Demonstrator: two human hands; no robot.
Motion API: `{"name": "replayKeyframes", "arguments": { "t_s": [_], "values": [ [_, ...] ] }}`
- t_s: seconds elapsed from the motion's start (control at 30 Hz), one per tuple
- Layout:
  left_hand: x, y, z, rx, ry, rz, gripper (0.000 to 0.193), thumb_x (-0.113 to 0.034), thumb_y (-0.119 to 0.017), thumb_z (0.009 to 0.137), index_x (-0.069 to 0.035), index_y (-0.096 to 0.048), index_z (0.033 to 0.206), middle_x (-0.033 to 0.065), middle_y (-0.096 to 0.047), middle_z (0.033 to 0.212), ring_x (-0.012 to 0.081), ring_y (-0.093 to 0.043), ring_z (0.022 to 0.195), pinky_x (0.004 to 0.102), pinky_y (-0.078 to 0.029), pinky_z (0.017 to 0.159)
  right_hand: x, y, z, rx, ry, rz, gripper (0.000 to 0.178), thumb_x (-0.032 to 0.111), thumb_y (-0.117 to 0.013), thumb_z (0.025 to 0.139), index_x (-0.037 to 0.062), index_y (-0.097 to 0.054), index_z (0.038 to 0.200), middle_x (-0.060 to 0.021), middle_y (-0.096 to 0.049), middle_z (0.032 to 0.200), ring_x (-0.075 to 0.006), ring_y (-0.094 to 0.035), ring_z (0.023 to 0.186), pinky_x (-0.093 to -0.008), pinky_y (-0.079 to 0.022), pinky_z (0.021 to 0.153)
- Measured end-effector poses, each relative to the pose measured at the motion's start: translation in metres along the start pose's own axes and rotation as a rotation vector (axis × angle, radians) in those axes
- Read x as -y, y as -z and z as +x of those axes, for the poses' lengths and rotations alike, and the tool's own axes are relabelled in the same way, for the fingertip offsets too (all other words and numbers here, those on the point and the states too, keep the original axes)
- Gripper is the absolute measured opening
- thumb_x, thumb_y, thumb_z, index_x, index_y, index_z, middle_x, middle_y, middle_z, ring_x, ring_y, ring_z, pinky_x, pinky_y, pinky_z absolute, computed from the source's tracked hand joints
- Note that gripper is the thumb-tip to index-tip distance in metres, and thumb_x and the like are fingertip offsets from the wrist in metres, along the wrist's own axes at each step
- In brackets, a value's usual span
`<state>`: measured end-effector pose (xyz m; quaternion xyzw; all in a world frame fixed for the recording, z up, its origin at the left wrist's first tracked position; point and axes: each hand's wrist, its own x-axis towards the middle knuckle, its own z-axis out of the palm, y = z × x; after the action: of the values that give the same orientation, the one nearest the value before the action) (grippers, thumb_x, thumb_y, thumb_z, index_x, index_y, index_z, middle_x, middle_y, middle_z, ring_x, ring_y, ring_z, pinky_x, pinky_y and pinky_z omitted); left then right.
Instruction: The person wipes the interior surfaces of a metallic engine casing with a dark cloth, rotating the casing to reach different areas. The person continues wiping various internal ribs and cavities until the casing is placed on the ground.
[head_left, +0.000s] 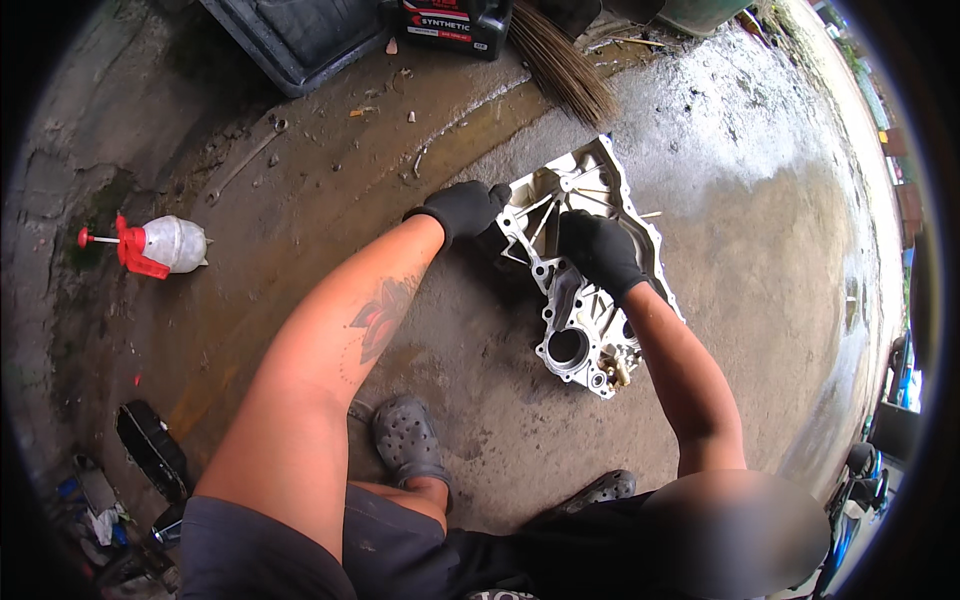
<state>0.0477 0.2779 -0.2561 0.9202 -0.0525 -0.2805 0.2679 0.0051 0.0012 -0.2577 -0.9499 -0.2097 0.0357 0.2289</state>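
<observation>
A silver cast-metal engine casing (592, 168) with ribs, bolt holes and a round bore stands tilted on the wet concrete in front of me. My left hand (462, 208), in a black glove, is closed on the casing's left edge near its upper end. Over the ribbed inner face lies my right hand (603, 250), also gloved in black, with its fingers curled against the metal. Whatever those fingers hold, if anything, is hidden under the glove. A thin light-coloured pin or stick (651, 214) juts out past the casing's right rim.
To the left lies a white spray bottle (175, 245) with a red head. A long wrench (245, 163) rests farther back. Beyond are a black tray (310, 45), a dark oil jug (455, 28) and a broom (565, 70). Dark parts (152, 450) lie at lower left.
</observation>
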Motion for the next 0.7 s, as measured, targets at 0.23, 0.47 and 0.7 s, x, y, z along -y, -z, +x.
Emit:
{"name": "replayKeyframes", "arguments": {
  "t_s": [0.23,0.47,0.7],
  "values": [
    [0.000,-0.002,-0.002,-0.039,-0.008,-0.003,0.076,-0.060,-0.032,0.106,0.006,-0.068,0.118,0.0329,-0.067,0.121,0.0468,-0.064,0.118,0.0491,-0.046,0.106,-0.017,0.051,0.027,0.492,0.486,0.193,0.015,0.015,-0.063,0.092,0.0082,-0.074,0.100,-0.0089,-0.073,0.088,-0.0218,-0.072,0.082,-0.0372,-0.057,0.076],
    [0.007,-0.005,0.006,-0.029,-0.064,0.002,0.076,-0.058,-0.029,0.107,0.006,-0.069,0.114,0.0340,-0.067,0.118,0.0478,-0.064,0.116,0.0505,-0.046,0.105,0.005,0.028,0.035,-0.111,-0.023,-0.098,0.034,0.027,-0.065,0.095,0.0147,-0.066,0.127,-0.0249,-0.073,0.091,-0.0436,-0.072,0.086,-0.0487,-0.057,0.074],
    [0.000,-0.002,-0.007,-0.019,-0.030,0.001,0.078,-0.059,-0.029,0.107,0.005,-0.071,0.118,0.0332,-0.066,0.125,0.0470,-0.062,0.121,0.0496,-0.046,0.108,-0.013,0.005,-0.013,0.189,-0.104,0.005,0.057,0.027,-0.057,0.098,0.0127,-0.043,0.151,-0.0218,-0.072,0.100,-0.0402,-0.069,0.094,-0.0496,-0.052,0.081]
  ]
}}
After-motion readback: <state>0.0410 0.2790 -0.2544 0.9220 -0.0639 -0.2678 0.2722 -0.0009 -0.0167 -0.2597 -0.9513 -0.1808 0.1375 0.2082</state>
